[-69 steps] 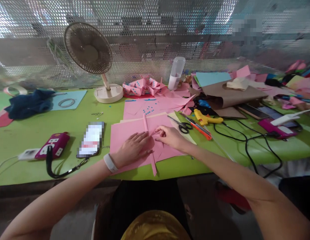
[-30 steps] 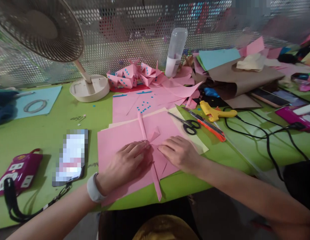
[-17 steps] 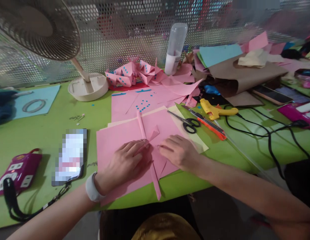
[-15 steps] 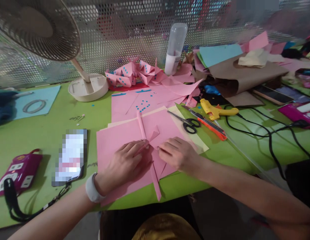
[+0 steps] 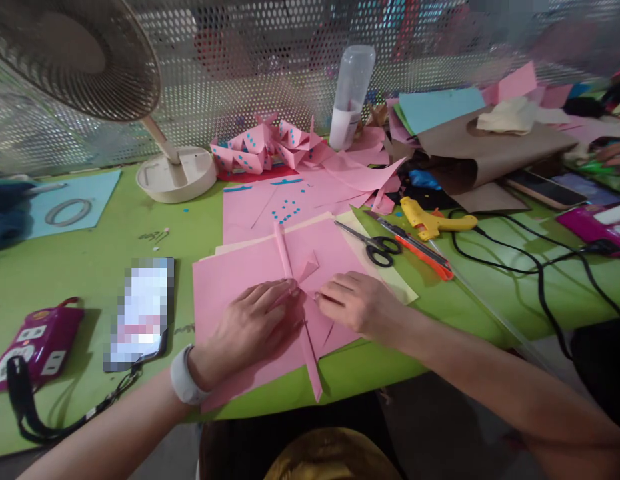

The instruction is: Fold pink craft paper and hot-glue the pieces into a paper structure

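Pink paper (image 5: 250, 273) on tabletop (image 5: 90, 267): left hand (image 5: 253, 327) flat, pressing fold; right hand (image 5: 357, 303) fingertips pinching flap beside strip (image 5: 295, 293). Hands barely shifted since half-second ago; crease holding.

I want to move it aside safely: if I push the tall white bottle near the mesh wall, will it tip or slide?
The white bottle is tall and narrow, so it probably tips. Only its lower part looks filled, which may steady it somewhat.

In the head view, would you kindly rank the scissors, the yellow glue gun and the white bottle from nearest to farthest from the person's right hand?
From the right hand:
1. Scissors, just beyond it, slightly right.
2. Yellow glue gun, farther right.
3. White bottle, at the table's back by the mesh screen.
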{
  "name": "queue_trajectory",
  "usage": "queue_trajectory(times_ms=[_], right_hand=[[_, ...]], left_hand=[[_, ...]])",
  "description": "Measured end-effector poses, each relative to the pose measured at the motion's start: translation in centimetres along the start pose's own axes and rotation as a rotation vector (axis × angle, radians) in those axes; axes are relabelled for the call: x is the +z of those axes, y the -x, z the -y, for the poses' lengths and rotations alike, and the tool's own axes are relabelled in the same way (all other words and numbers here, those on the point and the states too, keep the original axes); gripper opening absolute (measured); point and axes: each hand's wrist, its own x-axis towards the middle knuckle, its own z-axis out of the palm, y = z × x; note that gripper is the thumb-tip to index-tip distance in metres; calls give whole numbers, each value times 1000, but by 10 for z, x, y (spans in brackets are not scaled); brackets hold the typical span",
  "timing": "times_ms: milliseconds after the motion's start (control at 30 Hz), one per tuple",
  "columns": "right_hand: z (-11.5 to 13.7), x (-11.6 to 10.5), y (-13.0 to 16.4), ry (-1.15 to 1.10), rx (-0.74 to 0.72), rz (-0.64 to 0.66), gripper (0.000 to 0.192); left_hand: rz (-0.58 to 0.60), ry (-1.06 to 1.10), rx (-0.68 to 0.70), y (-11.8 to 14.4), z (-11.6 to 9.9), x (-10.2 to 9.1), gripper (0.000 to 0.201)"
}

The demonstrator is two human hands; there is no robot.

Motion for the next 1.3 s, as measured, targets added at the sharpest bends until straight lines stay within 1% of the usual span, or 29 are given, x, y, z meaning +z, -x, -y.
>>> queue_trajectory(times_ms=[133,367,467,600,767,867,1067,1233,1300], right_hand=[[0,0,0,18,-13,-14,19],[0,-2,0,29,-16,36,21],[1,-3,0,34,-22,37,22],[2,-3,-1,36,-31,-2,20],[2,-1,0,64,-37,-35,19],[1,-1,1,66,-37,-15,19],[3,-4,0,14,-8,10,16],[2,-3,0,-23,2,-36,22],[0,-5,0,-43,47,-58,23]], left_hand=[[-1,-5,3,0,0,0,34],[10,2,2,1,0,0,35],[68,-11,-30,3,1,3,40],[159,-62,-53,4,4,6,47],[224,-41,-60,0,5,4,53],[234,-30,-65,0,4,2,59],[253,-33,-79,0,5,4,59],[253,-28,-83,-1,5,4,59],[256,-25,-84,0,5,4,59]])
